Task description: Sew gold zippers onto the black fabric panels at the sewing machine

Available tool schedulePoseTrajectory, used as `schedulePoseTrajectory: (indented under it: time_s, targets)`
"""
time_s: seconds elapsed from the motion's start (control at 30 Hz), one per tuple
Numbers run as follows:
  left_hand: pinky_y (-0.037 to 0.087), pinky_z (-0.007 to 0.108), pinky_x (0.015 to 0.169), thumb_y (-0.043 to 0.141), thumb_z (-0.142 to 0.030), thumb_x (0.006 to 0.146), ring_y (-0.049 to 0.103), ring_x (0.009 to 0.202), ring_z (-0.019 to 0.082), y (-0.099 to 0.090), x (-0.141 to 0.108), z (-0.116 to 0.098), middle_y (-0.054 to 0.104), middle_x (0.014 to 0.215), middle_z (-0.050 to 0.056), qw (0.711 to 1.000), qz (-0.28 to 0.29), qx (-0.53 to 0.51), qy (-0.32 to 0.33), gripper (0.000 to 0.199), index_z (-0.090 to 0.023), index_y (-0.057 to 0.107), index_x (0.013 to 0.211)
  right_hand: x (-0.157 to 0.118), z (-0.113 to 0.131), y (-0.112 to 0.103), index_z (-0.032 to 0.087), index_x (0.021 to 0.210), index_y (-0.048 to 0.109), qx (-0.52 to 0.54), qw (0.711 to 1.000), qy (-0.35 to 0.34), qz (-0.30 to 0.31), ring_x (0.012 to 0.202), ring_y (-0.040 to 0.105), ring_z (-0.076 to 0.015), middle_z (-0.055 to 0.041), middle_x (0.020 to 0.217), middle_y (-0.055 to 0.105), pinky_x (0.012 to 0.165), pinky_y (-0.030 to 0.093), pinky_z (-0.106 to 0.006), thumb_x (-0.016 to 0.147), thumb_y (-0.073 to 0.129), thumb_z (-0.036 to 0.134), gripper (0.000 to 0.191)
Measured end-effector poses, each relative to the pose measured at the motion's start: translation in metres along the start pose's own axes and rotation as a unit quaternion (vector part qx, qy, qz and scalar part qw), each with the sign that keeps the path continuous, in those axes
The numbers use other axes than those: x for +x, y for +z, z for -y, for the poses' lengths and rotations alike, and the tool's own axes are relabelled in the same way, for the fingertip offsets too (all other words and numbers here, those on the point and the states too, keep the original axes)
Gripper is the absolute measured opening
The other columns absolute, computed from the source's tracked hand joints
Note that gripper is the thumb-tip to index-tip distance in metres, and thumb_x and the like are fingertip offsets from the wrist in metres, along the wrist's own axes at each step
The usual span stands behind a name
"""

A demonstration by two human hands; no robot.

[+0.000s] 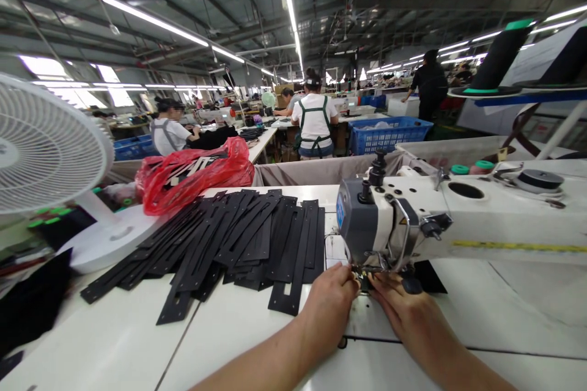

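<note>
A white and grey sewing machine stands on the white table. My left hand and my right hand both reach under its head, fingertips meeting at the needle area. What they pinch there is tiny and mostly hidden by the fingers. A dark piece lies under the machine beside my right hand. To the left of my left hand lies a spread pile of several long black slotted strips.
A white desk fan stands at the left, with a red plastic bag behind the strips. Thread spools sit at the upper right. A blue crate and several other workers at tables are farther back.
</note>
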State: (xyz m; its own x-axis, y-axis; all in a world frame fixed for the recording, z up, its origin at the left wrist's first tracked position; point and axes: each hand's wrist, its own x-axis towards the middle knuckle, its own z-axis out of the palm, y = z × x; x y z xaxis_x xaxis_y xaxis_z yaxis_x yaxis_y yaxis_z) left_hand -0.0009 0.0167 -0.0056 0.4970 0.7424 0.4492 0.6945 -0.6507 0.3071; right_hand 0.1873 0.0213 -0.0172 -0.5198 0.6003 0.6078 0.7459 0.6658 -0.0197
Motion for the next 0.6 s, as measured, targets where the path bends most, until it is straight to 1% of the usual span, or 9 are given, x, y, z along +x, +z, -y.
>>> schedulePoseTrajectory:
  time_s: [0.1,0.27,0.33,0.37,0.43,0.47,0.5,0.57,0.6]
  targets:
    - [0.050,0.029,0.077,0.050,-0.009,0.086,0.057,0.083,0.019,0.000,0.002,-0.001,0.062,0.091,0.008,1.000,-0.006,0.000,-0.008,0.013,-0.013,0.062,0.083,0.002,0.000,0.001,0.013,0.097,0.065,0.001,1.000,0.002,0.004,0.081,0.067,-0.0253,-0.0139,0.094,0.069,0.065,0.057,-0.034,0.092,0.033,0.017,0.032]
    - [0.050,0.026,0.077,0.050,-0.008,0.086,0.059,0.084,0.017,0.008,0.003,-0.001,0.063,0.092,0.007,0.999,-0.031,-0.014,-0.018,0.012,-0.015,0.061,0.086,0.005,0.001,-0.001,0.016,0.100,0.063,0.011,1.000,0.008,0.007,0.083,0.067,-0.0215,-0.0098,0.094,0.069,0.069,0.056,-0.030,0.091,0.035,0.017,0.029]
    - [0.051,0.027,0.076,0.053,-0.010,0.084,0.060,0.082,0.018,0.011,0.002,0.001,0.063,0.088,0.006,0.999,-0.040,-0.006,-0.026,0.009,-0.015,0.061,0.084,0.005,-0.007,-0.009,0.018,0.106,0.060,0.038,0.999,0.014,0.025,0.089,0.065,-0.0205,-0.0091,0.100,0.068,0.073,0.055,-0.029,0.089,0.041,0.019,0.026]
    - [0.051,0.028,0.074,0.055,-0.011,0.083,0.060,0.081,0.018,0.012,0.002,0.002,0.063,0.087,0.006,0.999,-0.044,0.001,-0.030,0.006,-0.015,0.060,0.083,0.004,-0.014,-0.014,0.018,0.109,0.059,0.043,0.998,0.010,0.040,0.093,0.063,-0.0215,-0.0096,0.105,0.066,0.077,0.054,-0.031,0.087,0.045,0.022,0.026]
    - [0.051,0.031,0.072,0.056,-0.012,0.082,0.060,0.079,0.020,0.008,0.001,0.004,0.063,0.084,0.007,0.998,-0.051,0.011,-0.035,0.004,-0.014,0.060,0.080,-0.001,-0.033,-0.027,0.017,0.111,0.058,0.008,0.998,-0.012,0.054,0.099,0.060,-0.0254,-0.0121,0.109,0.063,0.084,0.051,-0.039,0.084,0.051,0.026,0.029]
    - [0.051,0.032,0.072,0.056,-0.013,0.082,0.060,0.078,0.020,0.005,0.000,0.003,0.063,0.084,0.007,0.998,-0.056,0.014,-0.032,0.005,-0.014,0.059,0.079,-0.005,-0.042,-0.034,0.016,0.109,0.059,-0.032,0.998,-0.029,0.053,0.099,0.059,-0.0276,-0.0134,0.107,0.063,0.084,0.049,-0.044,0.083,0.051,0.026,0.029]
    - [0.051,0.033,0.072,0.055,-0.013,0.082,0.060,0.079,0.021,0.000,-0.001,0.001,0.062,0.084,0.007,0.998,-0.058,0.015,-0.025,0.006,-0.014,0.059,0.078,-0.010,-0.050,-0.041,0.016,0.105,0.060,-0.073,0.996,-0.040,0.043,0.094,0.060,-0.0280,-0.0140,0.103,0.063,0.081,0.050,-0.046,0.083,0.049,0.024,0.026]
    - [0.050,0.035,0.075,0.052,-0.014,0.084,0.059,0.083,0.021,-0.008,-0.003,-0.008,0.063,0.086,0.007,0.998,-0.055,0.018,0.014,0.007,-0.015,0.058,0.080,-0.022,-0.055,-0.051,0.015,0.096,0.061,-0.128,0.990,-0.045,0.034,0.082,0.062,-0.0260,-0.0135,0.093,0.064,0.072,0.051,-0.042,0.083,0.043,0.016,0.023]
    - [0.049,0.035,0.077,0.052,-0.017,0.085,0.059,0.086,0.021,-0.011,-0.004,-0.014,0.063,0.090,0.007,0.997,-0.050,0.021,0.047,0.006,-0.016,0.058,0.085,-0.029,-0.051,-0.054,0.015,0.092,0.061,-0.142,0.988,-0.042,0.033,0.076,0.062,-0.0243,-0.0129,0.089,0.065,0.067,0.052,-0.040,0.081,0.040,0.011,0.024]
